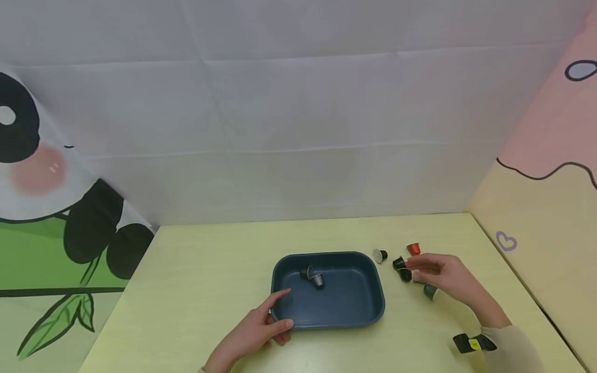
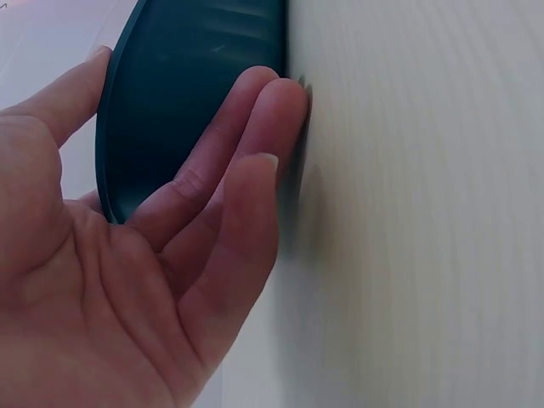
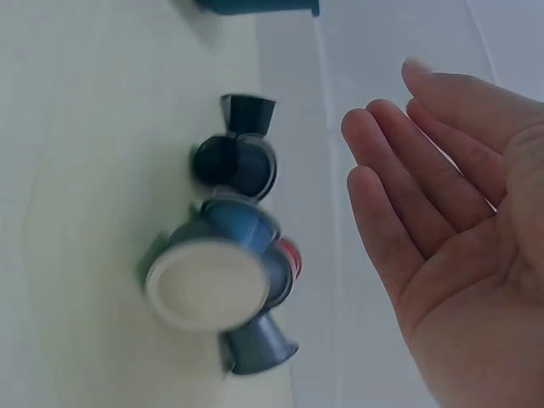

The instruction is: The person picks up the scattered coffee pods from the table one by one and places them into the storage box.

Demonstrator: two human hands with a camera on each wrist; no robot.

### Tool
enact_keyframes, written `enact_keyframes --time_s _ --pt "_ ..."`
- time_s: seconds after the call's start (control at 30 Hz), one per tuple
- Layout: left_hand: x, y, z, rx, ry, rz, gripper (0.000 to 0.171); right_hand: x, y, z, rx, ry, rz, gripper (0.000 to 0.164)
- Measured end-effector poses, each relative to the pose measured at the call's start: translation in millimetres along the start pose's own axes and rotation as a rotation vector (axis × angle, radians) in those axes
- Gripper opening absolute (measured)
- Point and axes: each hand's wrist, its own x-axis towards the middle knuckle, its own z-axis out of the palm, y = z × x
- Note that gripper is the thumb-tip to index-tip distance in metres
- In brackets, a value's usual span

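Note:
A dark blue rectangular tray (image 1: pixel 336 316) holds two coffee capsules, a dark one (image 1: pixel 305 272) and a silver one (image 1: pixel 318 281). At its near left corner my left hand (image 1: pixel 254 329) grips the wall, with one finger over the rim and others against the outer side in the left wrist view. My right hand (image 1: pixel 443 274) hovers over a loose group of coffee capsules right of the tray, fingers extended and holding nothing in the right wrist view. Around it lie a red capsule (image 1: pixel 413 249), black capsules (image 1: pixel 404 275) and a grey capsule (image 1: pixel 430 291).
A black capsule with a pale lid (image 1: pixel 380 256) lies just off the tray's right side. White cloth (image 1: pixel 298 129) hangs behind the pale yellow table (image 1: pixel 210 264), with printed panels at left and right. A black strap device (image 1: pixel 473 343) is at my right wrist.

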Motion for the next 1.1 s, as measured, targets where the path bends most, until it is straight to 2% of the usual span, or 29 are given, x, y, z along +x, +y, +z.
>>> enact_keyframes --time_s 0.27,0.53,0.7,0.93,1.1 --pt "-0.7 -1.1 -0.5 -0.011 -0.001 0.001 0.069 -21.8 20.4 -9.7 -0.067 0.029 0.029 0.034" --pt "-0.9 -1.4 0.2 -0.018 0.001 0.001 0.069 -33.5 38.1 -11.3 -0.235 0.056 0.07 0.033" --pt "-0.7 -2.3 -0.3 -0.017 0.0 0.003 0.069 -35.9 42.1 -7.4 -0.271 0.064 0.047 0.032" --pt "-0.6 -2.7 -0.7 -0.011 0.0 0.003 0.069 -32.9 39.9 -1.7 -0.269 0.035 0.051 0.032" --pt "-0.4 -2.7 -0.9 -0.013 -0.003 0.004 0.069 -31.8 41.9 3.9 -0.333 0.04 0.031 0.035"
